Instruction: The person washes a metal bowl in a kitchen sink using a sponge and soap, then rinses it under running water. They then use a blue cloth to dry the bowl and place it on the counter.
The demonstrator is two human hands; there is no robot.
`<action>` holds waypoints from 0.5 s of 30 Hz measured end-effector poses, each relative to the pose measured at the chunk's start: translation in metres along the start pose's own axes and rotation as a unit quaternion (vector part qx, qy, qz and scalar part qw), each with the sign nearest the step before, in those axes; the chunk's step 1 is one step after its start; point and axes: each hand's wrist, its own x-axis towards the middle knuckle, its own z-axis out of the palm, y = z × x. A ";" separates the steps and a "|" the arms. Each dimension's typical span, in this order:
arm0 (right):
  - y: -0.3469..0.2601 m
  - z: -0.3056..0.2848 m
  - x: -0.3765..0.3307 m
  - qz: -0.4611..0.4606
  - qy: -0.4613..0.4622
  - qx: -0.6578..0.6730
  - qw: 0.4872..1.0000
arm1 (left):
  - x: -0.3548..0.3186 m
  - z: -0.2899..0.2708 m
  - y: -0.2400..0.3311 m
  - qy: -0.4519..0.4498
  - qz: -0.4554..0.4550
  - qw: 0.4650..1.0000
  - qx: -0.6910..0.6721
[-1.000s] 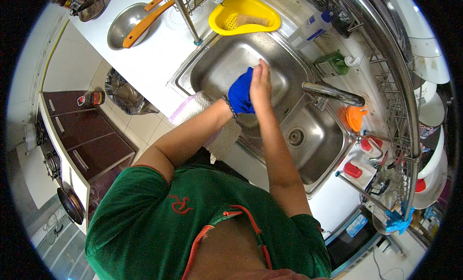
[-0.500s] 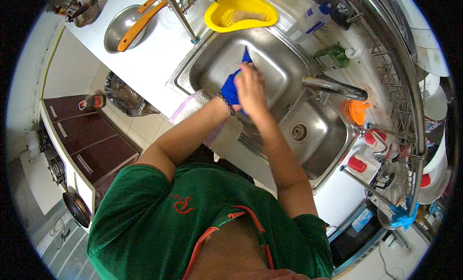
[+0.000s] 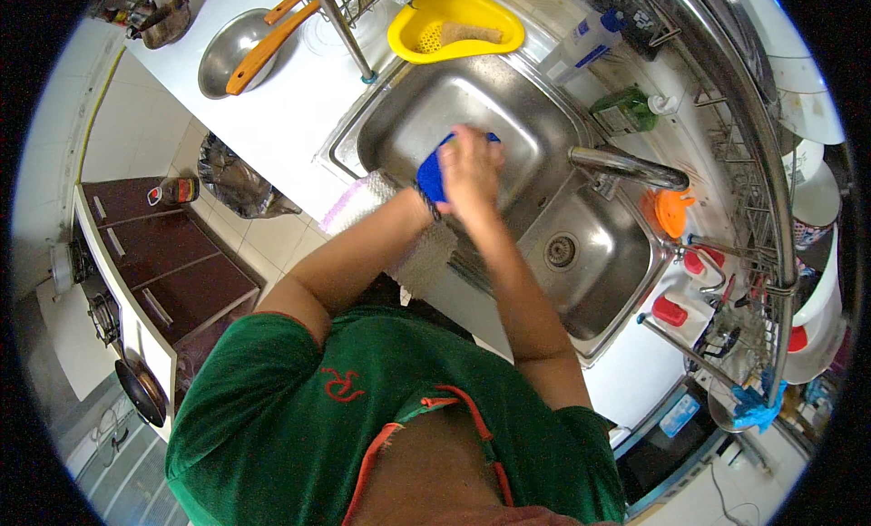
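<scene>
A blue cloth (image 3: pixel 430 175) is between the two hands, above the big bowl of the sink (image 3: pixel 399 118). The hands are together. The right hand (image 3: pixel 471 170) lies on top of the cloth, a bit blurry, so I cannot tell how tightly its fingers close. The left hand (image 3: pixel 442 206) is mostly hidden by the cloth and the right hand, so I cannot tell how its fingers are. A dark bracelet (image 3: pixel 425 200) is on the left wrist.

Under the left forearm, near the hands, is a white bumpy sheet (image 3: pixel 361 199). To the right of the hands is the shiny tap (image 3: pixel 631 168). The small sink bowl (image 3: pixel 610 277), with its round drain (image 3: pixel 560 250), is to the right and closer to the body.

Ahead of the hands is a yellow basket (image 3: pixel 399 27) with a brown sponge (image 3: pixel 470 34) in it. Ahead and to the right are a white bottle (image 3: pixel 573 53) and a green bottle (image 3: pixel 624 112). Well off to the left and ahead is a metal pan (image 3: pixel 218 65) with a wooden handle (image 3: pixel 263 62) across it.
</scene>
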 end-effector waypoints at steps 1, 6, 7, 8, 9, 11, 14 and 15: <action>-0.004 -0.002 -0.006 0.025 -0.013 0.040 0.999 | 0.004 0.018 0.012 0.118 -0.130 0.955 -0.238; 0.020 -0.008 -0.002 0.132 0.090 0.086 0.983 | 0.014 0.078 0.033 0.048 -0.113 0.981 0.153; 0.023 -0.016 0.001 0.207 0.119 0.145 0.960 | 0.016 0.086 0.039 -0.031 -0.057 0.931 0.359; 0.034 -0.013 -0.001 0.231 0.161 0.179 0.943 | 0.020 0.095 0.046 -0.035 -0.044 0.894 0.444; 0.044 -0.013 -0.003 0.284 0.156 0.322 0.890 | 0.025 0.100 0.052 -0.067 0.032 0.818 0.571; 0.071 -0.016 -0.011 0.368 0.136 0.577 0.716 | 0.033 0.109 0.063 -0.102 0.123 0.686 0.710; 0.104 -0.022 -0.032 0.365 0.092 0.696 0.612 | 0.041 0.121 0.079 -0.060 0.041 0.790 0.608; 0.103 -0.024 -0.037 0.370 0.074 0.726 0.574 | 0.037 0.111 0.076 -0.009 -0.005 0.891 0.454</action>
